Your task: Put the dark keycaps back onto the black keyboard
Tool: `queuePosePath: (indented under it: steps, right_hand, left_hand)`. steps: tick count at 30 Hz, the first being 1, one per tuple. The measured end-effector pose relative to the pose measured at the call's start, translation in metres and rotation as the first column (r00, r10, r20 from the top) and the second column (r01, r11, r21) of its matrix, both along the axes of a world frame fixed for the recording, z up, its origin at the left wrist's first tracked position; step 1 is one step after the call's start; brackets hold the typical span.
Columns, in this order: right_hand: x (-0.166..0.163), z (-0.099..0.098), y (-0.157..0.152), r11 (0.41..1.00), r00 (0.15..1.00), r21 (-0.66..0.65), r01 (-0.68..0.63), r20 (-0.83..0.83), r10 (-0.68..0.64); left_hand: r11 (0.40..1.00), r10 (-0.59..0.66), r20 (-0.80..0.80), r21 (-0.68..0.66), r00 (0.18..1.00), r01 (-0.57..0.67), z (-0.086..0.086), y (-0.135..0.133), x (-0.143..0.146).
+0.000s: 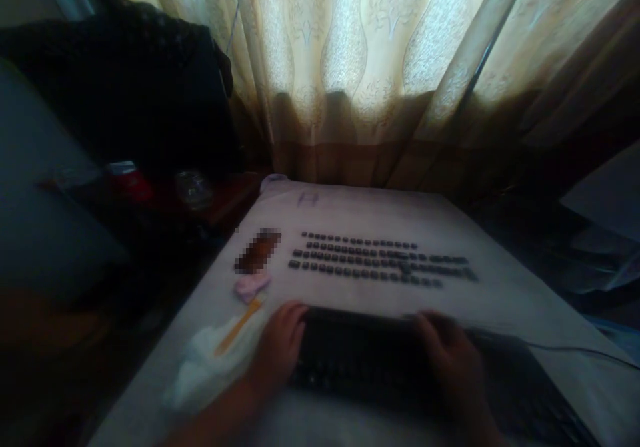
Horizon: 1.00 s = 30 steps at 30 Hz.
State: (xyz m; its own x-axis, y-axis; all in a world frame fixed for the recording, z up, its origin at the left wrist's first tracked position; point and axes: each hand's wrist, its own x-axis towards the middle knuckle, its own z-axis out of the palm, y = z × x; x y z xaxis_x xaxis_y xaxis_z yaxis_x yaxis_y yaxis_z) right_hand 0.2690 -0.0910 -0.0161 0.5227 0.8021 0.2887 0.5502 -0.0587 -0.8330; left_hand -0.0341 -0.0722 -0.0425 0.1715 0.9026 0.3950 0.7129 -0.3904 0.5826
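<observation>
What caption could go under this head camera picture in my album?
Left hand and right hand rest on a black keyboard, rows of small dark keys laid out beyond it.

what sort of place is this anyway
Likely a dimly lit room in a home: backlit patterned curtains hang behind a cloth-covered table, which holds a black keyboard with rows of loose keycaps laid out behind it.
</observation>
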Motion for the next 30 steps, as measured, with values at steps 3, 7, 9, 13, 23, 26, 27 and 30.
queuePosePath:
  steps: [3, 7, 9, 13, 23, 26, 27, 30]
  right_hand:
    - [-0.001, -0.002, 0.001, 0.999, 0.999, -0.042, 0.000, 0.046, 0.002]
    - [-0.003, 0.000, 0.000, 0.996, 0.997, -0.085, 0.020, 0.079, -0.013]
    - [-0.003, 0.002, -0.001, 0.994, 0.997, -0.110, 0.027, 0.078, -0.018]
    - [-0.004, 0.005, -0.002, 0.991, 0.996, -0.135, 0.006, 0.085, 0.005]
    - [-0.013, 0.011, -0.010, 0.992, 0.984, -0.032, -0.124, 0.121, 0.127]
    - [-0.021, 0.013, -0.014, 0.984, 0.981, -0.010, -0.178, 0.076, 0.178]
    - [-0.025, 0.014, -0.015, 0.981, 0.980, -0.005, -0.192, 0.048, 0.192]
    - [-0.040, 0.016, -0.019, 0.974, 0.973, 0.021, -0.224, -0.057, 0.225]
  left_hand:
    - [0.996, -0.089, -0.044, -0.016, 0.995, 0.089, 0.003, 0.002, -0.002]
    - [0.992, -0.129, -0.080, -0.020, 0.988, 0.128, 0.008, 0.002, -0.006]
    - [0.992, -0.127, -0.063, -0.027, 0.990, 0.126, 0.009, 0.001, -0.007]
    - [0.990, -0.112, -0.012, -0.086, 0.994, 0.110, 0.009, 0.002, -0.008]
    - [0.992, -0.043, 0.072, -0.116, 0.997, 0.051, 0.012, 0.009, -0.001]
    - [0.994, -0.026, 0.068, -0.103, 0.997, 0.033, 0.013, 0.012, 0.002]
    - [0.995, -0.018, 0.069, -0.101, 0.997, 0.025, 0.013, 0.014, 0.002]
    - [0.995, 0.009, 0.080, -0.104, 0.997, -0.001, 0.012, 0.023, 0.003]
